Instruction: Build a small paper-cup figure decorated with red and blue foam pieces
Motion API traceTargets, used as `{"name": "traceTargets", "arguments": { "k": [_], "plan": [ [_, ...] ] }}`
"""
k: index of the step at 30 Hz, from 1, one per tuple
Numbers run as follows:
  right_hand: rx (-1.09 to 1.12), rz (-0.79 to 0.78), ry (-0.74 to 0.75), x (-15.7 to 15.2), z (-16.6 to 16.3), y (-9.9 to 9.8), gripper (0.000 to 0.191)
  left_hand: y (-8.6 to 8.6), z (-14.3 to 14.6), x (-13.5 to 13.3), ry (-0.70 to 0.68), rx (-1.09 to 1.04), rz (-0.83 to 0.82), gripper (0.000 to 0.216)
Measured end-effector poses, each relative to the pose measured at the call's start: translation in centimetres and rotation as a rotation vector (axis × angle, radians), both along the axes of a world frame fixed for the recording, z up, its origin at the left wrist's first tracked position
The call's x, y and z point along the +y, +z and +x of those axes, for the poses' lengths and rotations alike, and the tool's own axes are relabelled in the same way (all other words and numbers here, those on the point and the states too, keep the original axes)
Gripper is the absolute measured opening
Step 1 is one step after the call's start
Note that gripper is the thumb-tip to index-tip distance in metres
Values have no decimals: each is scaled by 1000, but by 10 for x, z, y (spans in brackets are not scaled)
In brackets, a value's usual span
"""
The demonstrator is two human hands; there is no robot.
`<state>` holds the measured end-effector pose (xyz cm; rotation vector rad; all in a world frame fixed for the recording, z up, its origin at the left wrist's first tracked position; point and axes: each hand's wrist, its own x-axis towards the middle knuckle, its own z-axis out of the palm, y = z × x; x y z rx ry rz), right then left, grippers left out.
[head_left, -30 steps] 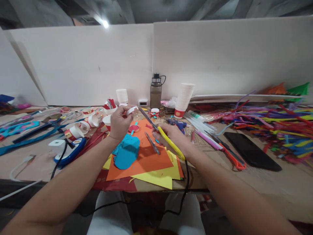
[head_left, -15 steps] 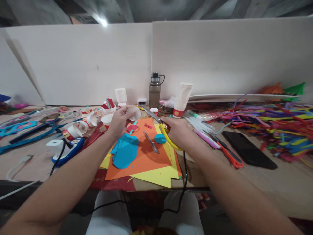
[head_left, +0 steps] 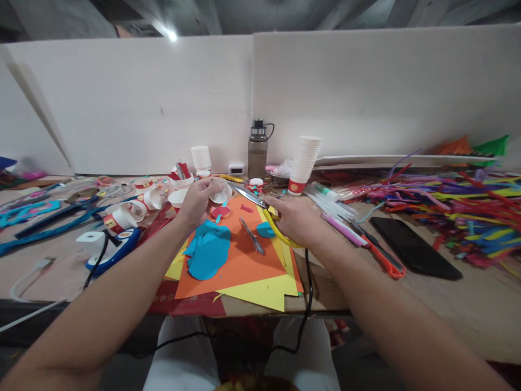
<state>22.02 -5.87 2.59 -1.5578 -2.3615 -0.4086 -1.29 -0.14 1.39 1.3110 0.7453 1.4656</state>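
In the head view, the left hand (head_left: 198, 201) pinches a white disc (head_left: 221, 193) in its fingers above the far part of the orange paper (head_left: 240, 263). The right hand (head_left: 299, 220) has its fingers closed round the scissors (head_left: 251, 196), tips at the disc's right edge. Trimming seems the step in hand; the next move calls for a steady disc, fingers clear of the blades. The right cup stack (head_left: 306, 160) bears a red label, unreadable.

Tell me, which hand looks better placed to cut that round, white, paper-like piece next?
Probably the right hand: it grips the yellow-handled metal scissors, their tips close to the white piece. The left hand is holding that piece, so it seems better suited to steadying it.
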Motion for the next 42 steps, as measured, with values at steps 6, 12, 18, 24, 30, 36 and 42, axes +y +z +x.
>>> {"name": "traceTargets", "arguments": {
  "k": [6, 12, 18, 24, 30, 36, 42],
  "plan": [
    [-30, 2, -4, -1, -1, 0, 45, 3, 1, -4, -7, 24, -31, 22],
    [-60, -15, 1, -2, -2, 2, 47, 1, -1, -2, -27, 86, -21, 21],
    [-92, -19, -15, -3, -4, 2, 43, -2, -3, -1, -27, 89, -58, 23],
    [-97, -18, -9, -4, -4, 1, 44, 0, -3, -4, -21, 99, -88, 25],
    [-85, -21, -6, -7, -4, 2, 45, 2, -3, -5, -61, 68, -98, 24],
    [150, -81, 12, -3, 1, -4, 38, 1, -3, -1, -66, -15, -93, 20],
    [628, -113, 202, 2, 1, -6, 25, -3, -1, 2, -19, 37, 66, 29]
  ]
}}
